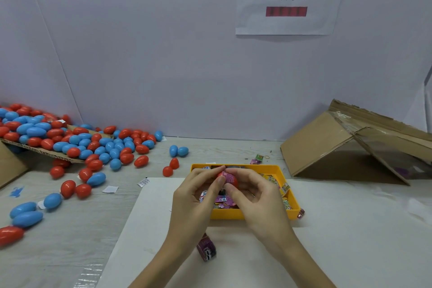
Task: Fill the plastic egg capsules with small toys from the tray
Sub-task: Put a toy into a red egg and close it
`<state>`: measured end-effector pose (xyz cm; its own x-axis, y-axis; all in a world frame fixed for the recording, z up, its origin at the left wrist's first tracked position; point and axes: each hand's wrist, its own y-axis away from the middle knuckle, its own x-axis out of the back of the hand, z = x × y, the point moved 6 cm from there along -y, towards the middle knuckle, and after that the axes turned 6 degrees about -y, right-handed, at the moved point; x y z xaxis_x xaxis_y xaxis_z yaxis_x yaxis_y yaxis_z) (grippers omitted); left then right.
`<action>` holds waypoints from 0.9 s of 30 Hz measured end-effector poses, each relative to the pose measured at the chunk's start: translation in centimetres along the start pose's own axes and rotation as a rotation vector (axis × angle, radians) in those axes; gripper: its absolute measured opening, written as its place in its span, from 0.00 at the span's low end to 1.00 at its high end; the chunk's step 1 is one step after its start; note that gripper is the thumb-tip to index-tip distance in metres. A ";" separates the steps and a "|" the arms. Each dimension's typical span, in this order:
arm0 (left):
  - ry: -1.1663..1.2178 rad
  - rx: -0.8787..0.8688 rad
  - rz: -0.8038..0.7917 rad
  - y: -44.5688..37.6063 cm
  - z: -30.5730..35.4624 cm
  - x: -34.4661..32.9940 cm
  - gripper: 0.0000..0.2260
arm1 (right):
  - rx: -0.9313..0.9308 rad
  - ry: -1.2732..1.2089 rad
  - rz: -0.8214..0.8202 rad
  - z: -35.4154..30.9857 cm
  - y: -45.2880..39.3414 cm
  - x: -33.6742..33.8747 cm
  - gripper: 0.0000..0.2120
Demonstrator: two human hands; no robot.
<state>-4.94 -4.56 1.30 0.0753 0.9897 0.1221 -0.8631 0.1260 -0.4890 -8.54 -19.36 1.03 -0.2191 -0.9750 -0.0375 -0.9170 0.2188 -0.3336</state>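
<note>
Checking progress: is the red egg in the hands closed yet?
Not closed: a pink toy packet sticks out of the red egg, held above the yellow tray by the left hand and right hand.

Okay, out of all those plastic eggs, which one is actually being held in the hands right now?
The red egg above the yellow tray, pinched between the left hand and right hand, with a pink packet at it. All other eggs lie untouched on the table or cardboard to the left.

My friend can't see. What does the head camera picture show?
Two hands, left hand and right hand, hold a red egg capsule with a pink toy packet over a yellow tray of small packets. Many red and blue eggs lie scattered on the left, and a cardboard box on the right.
</note>
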 end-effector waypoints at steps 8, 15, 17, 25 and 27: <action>0.021 0.034 0.020 -0.2 -0.4 0.4 0.08 | -0.011 0.026 0.005 -1.0 0.2 0.4 0.10; 0.005 0.200 0.220 -1.3 -1.7 3.3 0.18 | -0.151 -0.874 0.345 -4.8 -7.4 9.3 0.16; -0.012 0.221 0.219 -1.4 -2.0 3.2 0.19 | -0.126 -1.136 0.493 -6.5 -10.7 12.9 0.18; -0.029 0.237 0.178 -1.7 -2.5 3.4 0.20 | -0.179 -0.990 0.598 -4.3 -12.3 16.2 0.20; -0.047 0.251 0.185 -1.8 -2.7 3.9 0.20 | -0.224 -0.801 0.512 -2.3 -9.9 13.5 0.15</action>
<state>-1.74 -0.78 0.30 -0.1127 0.9892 0.0937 -0.9569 -0.0827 -0.2785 -3.20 -34.55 5.94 -0.3928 -0.4795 -0.7847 -0.8345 0.5445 0.0850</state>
